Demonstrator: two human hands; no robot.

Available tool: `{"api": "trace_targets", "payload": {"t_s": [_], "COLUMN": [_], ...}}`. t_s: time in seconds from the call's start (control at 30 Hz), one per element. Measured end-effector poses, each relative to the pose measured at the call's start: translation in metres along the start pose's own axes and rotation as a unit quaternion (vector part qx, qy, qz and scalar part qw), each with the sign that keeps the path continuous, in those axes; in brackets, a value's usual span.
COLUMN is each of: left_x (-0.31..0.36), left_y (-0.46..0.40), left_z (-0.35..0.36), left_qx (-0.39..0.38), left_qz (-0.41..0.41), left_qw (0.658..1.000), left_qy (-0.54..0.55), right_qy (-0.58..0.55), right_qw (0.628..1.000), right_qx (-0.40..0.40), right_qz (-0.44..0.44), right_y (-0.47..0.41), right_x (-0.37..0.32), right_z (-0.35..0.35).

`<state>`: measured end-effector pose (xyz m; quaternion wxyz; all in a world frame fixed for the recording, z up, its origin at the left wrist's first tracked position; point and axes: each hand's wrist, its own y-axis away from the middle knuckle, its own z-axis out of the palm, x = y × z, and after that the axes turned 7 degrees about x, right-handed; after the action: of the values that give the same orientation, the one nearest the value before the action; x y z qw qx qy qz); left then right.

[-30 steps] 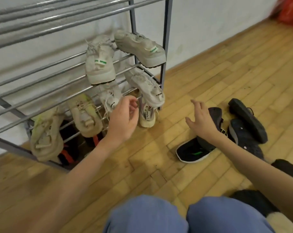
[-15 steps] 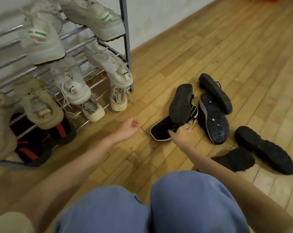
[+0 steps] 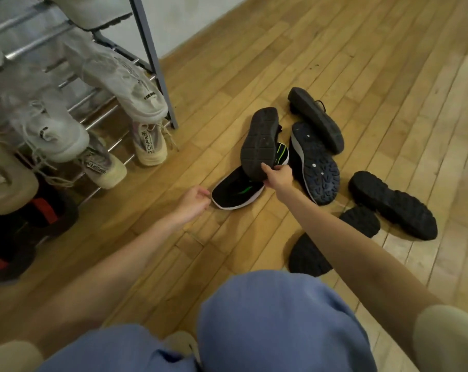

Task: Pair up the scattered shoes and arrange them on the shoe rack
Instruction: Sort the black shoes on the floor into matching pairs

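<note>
Now the right hand (image 3: 278, 178) pinches the heel of an upturned black shoe (image 3: 259, 143), which lies across the green-striped shoe (image 3: 236, 191) on the floor. Left hand (image 3: 194, 201), loosely curled and empty, hovers beside that shoe's toe. Next, I'd guess: lift both, carry them left to the rack (image 3: 152, 60). Three dark shoes crowd the right.
</note>
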<state>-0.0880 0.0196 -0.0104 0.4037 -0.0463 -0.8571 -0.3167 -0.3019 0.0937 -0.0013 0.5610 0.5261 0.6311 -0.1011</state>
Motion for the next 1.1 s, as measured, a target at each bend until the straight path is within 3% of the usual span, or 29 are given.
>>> {"api": "trace_targets", "payload": {"t_s": [0.17, 0.27, 0.43, 0.63, 0.8, 0.83, 0.9, 1.0, 1.1], "left_x": [0.012, 0.027, 0.052, 0.051, 0.042, 0.04, 0.035, 0.031, 0.028], "left_y": [0.004, 0.016, 0.033, 0.035, 0.041, 0.042, 0.042, 0.044, 0.041], "left_z": [-0.015, -0.031, -0.044, -0.056, -0.065, -0.067, -0.068, -0.068, -0.063], "left_qx": [0.024, 0.045, 0.086, 0.082, 0.106, 0.105, 0.121, 0.141, 0.108], "left_qz": [0.063, 0.104, 0.161, 0.187, 0.202, 0.199, 0.177, 0.145, 0.103], "left_qw": [0.998, 0.994, 0.983, 0.979, 0.972, 0.972, 0.971, 0.969, 0.974], "left_qy": [0.008, 0.004, 0.026, -0.022, 0.057, 0.073, 0.107, 0.14, 0.172], "right_qy": [0.056, -0.01, -0.16, -0.291, -0.27, -0.261, -0.213, -0.067, 0.118], "right_qw": [0.998, 0.994, 0.956, 0.834, 0.799, 0.807, 0.86, 0.966, 0.979], "right_qx": [-0.032, -0.105, -0.223, -0.375, -0.443, -0.443, -0.406, -0.24, -0.156], "right_qz": [-0.009, -0.014, 0.1, 0.282, 0.303, 0.291, 0.223, 0.072, -0.058], "right_y": [-0.002, 0.01, 0.042, 0.07, 0.081, 0.081, 0.082, 0.082, 0.069], "right_x": [-0.039, -0.081, -0.127, -0.141, -0.138, -0.135, -0.125, -0.091, -0.036], "right_z": [-0.005, -0.009, -0.018, -0.022, -0.019, -0.018, -0.012, -0.002, -0.006]}}
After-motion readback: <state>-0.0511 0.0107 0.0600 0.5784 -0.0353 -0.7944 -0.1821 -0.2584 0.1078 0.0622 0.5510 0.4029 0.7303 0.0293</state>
